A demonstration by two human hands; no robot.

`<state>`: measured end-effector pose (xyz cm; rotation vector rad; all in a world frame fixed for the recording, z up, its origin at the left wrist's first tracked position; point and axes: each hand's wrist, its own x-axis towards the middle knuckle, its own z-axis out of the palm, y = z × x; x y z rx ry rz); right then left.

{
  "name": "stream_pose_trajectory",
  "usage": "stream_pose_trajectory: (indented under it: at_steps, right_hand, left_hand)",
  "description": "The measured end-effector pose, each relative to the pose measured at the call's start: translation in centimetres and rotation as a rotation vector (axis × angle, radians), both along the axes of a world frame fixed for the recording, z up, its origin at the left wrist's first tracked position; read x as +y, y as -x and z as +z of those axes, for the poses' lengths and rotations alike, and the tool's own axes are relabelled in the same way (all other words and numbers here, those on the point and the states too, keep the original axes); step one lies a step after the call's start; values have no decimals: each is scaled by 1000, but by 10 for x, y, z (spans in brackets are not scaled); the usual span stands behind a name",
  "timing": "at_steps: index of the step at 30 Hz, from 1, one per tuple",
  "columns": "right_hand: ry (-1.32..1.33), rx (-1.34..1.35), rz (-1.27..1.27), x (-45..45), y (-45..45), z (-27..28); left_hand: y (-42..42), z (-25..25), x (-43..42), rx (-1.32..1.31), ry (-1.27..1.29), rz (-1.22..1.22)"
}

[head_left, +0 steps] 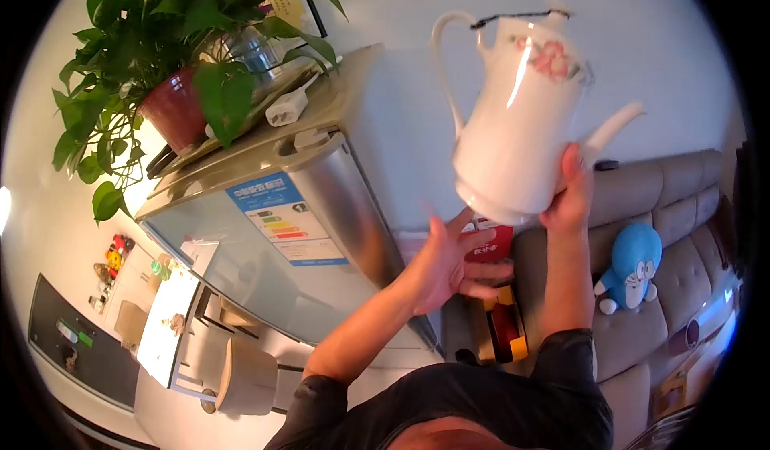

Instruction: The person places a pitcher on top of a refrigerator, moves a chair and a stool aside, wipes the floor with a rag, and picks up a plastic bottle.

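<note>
A tall white porcelain teapot (521,121) with pink flowers near its top is held up, tilted, in front of the pale wall. A dark cord runs from its lid knob to its handle. My right hand (571,189) grips the pot low on its body, just below the spout; some of the fingers are hidden behind it. Below the pot's base is my left hand (457,261), fingers spread and holding nothing. It appears apart from the pot, near the refrigerator's (313,201) side.
On the refrigerator stand a leafy plant in a red pot (178,113) and a white power adapter (289,107). To the right, a blue plush toy (634,265) sits on a grey-brown sofa (634,189). A white table (168,322) and a chair (247,376) are at lower left.
</note>
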<state>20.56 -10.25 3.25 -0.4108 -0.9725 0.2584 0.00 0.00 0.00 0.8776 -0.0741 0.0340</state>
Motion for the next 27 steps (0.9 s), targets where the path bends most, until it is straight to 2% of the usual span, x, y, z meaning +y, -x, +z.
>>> stream_pose_trajectory:
  at_steps: [2, 3, 5, 6, 8, 10, 12, 14, 16, 17, 19, 23, 25, 27]
  right_hand:
    - [47, 19, -55, 0, -4, 22]
    - [51, 62, -43, 28, -33, 20]
    - [13, 83, -51, 64, -66, 52]
    - [17, 75, -69, 74, -65, 66]
    - [-5, -10, -64, 105, -74, 103]
    - [31, -69, -63, 144, -91, 130]
    - [69, -124, -107, 184, -102, 151]
    - [44, -177, -119, 228, -113, 172]
    - [96, -295, -86, 273, -123, 187]
    - [93, -300, -71, 296, -127, 196]
    - [191, -403, -99, 335, -129, 207]
    - [131, -432, -42, 397, -121, 217]
    - [199, -484, -65, 424, -120, 217]
    - [170, -468, -37, 453, -122, 215]
  left_hand:
    - [24, -2, -10, -54, -206, 52]
    - [17, 3, 5, -9, -205, 59]
    - [27, 22, 10, -7, -571, 105]
    - [38, 21, 12, 10, -561, 113]
    - [51, 18, 20, -29, -847, 212]
    - [63, 20, 12, -100, -774, 361]
    - [77, 39, 1, -211, -1372, 557]
    - [84, 32, -5, -507, -1637, 903]
    - [93, 32, -10, -401, -1875, 1255]
    - [83, 27, -9, -358, -1900, 1550]
    - [79, 18, -8, -165, -1985, 1783]
    - [71, -3, 6, -24, -2117, 1924]
    - [59, -10, 16, -193, -2048, 2074]
    - [57, -10, 20, -174, -2120, 2086]
